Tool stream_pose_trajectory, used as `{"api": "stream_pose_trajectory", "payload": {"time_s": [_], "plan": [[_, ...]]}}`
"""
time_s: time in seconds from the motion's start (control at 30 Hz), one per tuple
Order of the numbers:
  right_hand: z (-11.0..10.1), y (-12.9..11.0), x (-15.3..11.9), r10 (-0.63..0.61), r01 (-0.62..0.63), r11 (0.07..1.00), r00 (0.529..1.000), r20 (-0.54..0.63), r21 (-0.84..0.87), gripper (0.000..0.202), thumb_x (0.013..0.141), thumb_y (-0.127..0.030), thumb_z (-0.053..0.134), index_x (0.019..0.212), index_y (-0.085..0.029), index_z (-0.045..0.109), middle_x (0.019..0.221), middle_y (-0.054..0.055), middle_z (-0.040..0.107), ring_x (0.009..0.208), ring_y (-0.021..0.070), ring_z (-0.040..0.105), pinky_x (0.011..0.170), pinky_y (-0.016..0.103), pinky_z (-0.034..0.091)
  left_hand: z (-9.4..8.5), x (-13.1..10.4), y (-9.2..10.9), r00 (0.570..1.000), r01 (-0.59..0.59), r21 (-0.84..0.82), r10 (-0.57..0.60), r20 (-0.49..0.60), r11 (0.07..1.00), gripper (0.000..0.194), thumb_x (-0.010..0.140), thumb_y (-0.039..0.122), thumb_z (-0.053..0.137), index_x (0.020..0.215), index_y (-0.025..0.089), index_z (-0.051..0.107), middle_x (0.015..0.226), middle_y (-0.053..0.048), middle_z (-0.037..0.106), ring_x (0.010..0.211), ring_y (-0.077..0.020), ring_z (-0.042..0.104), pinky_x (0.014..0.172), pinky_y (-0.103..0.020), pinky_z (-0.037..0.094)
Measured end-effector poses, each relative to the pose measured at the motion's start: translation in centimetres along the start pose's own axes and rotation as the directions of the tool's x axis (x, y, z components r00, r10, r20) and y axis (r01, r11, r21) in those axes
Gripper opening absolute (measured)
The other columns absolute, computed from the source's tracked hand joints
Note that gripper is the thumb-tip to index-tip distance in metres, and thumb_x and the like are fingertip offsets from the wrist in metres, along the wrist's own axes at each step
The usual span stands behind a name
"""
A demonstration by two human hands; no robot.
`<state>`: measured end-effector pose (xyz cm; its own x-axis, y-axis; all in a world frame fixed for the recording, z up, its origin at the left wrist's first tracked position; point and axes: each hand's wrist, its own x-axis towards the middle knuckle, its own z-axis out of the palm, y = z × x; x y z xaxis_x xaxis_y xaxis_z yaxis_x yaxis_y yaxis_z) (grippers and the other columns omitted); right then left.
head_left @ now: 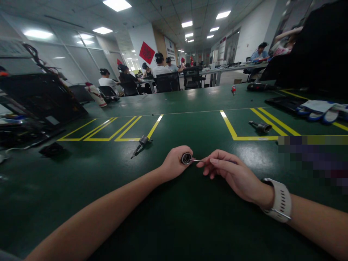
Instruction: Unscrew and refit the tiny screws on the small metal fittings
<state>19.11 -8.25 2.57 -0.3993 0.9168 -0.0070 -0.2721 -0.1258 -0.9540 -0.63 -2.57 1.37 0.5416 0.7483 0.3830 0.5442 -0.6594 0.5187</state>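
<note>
My left hand (175, 163) is wrapped round a dark cylindrical metal part (186, 158), whose open round end faces me and shows fittings inside. Between the thumb and fingers of my right hand (228, 168) is a thin-shafted tool (198, 160), like a small screwdriver or pick. Its tip reaches the rim of the metal part; most of its handle is hidden by my fingers. On the table to the left lies a metal piece with a long shaft (140, 145). Farther right, a cup-shaped metal part with a stem (261, 126) lies on its side.
Yellow tape lines (228, 125) mark the green table (174, 103). Blue-and-white gloves (320, 108), a dark power tool (261, 87) and a red-handled tool (233, 90) lie at the far right. Black equipment (40, 101) stands at left, near a white bottle (95, 93). People sit beyond.
</note>
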Motion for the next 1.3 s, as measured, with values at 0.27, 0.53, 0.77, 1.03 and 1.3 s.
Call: {"api": "stream_pose_trajectory", "payload": {"time_s": [0.27,0.53,0.77,1.03,1.3], "plan": [[-0.26,0.2,0.02,-0.006,0.006,0.999,1.0,-0.011,0.041,0.01,0.085,-0.025,0.053,0.082,-0.018,0.061,0.093,0.006,0.068,0.076,0.0159,0.059,0.066,0.03,0.043,0.02,0.03,0.01,1.0,0.023,-0.017,-0.022,0.022,1.0,0.012,0.075,0.02,0.057,0.067,0.015,0.05,0.065,0.003,0.05,0.06,-0.01,0.048,0.057,-0.022,0.037],[-0.16,0.17,-0.18,-0.051,0.051,0.998,0.999,0.0,-0.037,0.01,0.085,-0.026,0.054,0.083,-0.018,0.062,0.095,0.006,0.068,0.076,0.0161,0.058,0.066,0.03,0.043,0.11,0.08,-0.17,0.999,0.039,0.009,-0.04,0.037,0.999,0.011,0.074,0.02,0.058,0.067,0.016,0.051,0.065,0.003,0.051,0.061,-0.0104,0.048,0.057,-0.022,0.037],[-0.35,0.5,-0.12,-0.105,0.104,0.986,0.995,0.005,-0.134,0.012,0.086,-0.027,0.053,0.084,-0.018,0.062,0.094,0.005,0.068,0.077,0.0161,0.058,0.068,0.031,0.043,0.13,0.1,-0.24,0.999,0.046,0.006,-0.046,0.011,0.999,0.011,0.075,0.02,0.059,0.068,0.015,0.051,0.066,0.003,0.051,0.061,-0.0102,0.048,0.057,-0.022,0.037],[-0.4,0.49,-0.31,-0.145,0.146,0.975,0.989,0.015,-0.171,0.015,0.087,-0.028,0.053,0.089,-0.019,0.064,0.097,0.006,0.067,0.078,0.0169,0.058,0.067,0.031,0.044,0.06,0.14,0.03,0.998,0.06,0.001,-0.06,0.01,0.998,0.011,0.073,0.019,0.059,0.067,0.015,0.051,0.065,0.003,0.052,0.061,-0.0105,0.049,0.057,-0.022,0.038],[-0.28,0.62,-0.23,-0.139,0.147,0.969,0.989,0.055,-0.199,0.016,0.088,-0.03,0.052,0.097,-0.021,0.062,0.106,0.006,0.063,0.082,0.0171,0.059,0.068,0.031,0.046,0.0,0.19,0.2,0.998,0.055,-0.023,-0.055,0.026,0.998,0.008,0.072,0.016,0.058,0.067,0.015,0.052,0.064,0.003,0.052,0.06,-0.0098,0.048,0.055,-0.022,0.037]]}}
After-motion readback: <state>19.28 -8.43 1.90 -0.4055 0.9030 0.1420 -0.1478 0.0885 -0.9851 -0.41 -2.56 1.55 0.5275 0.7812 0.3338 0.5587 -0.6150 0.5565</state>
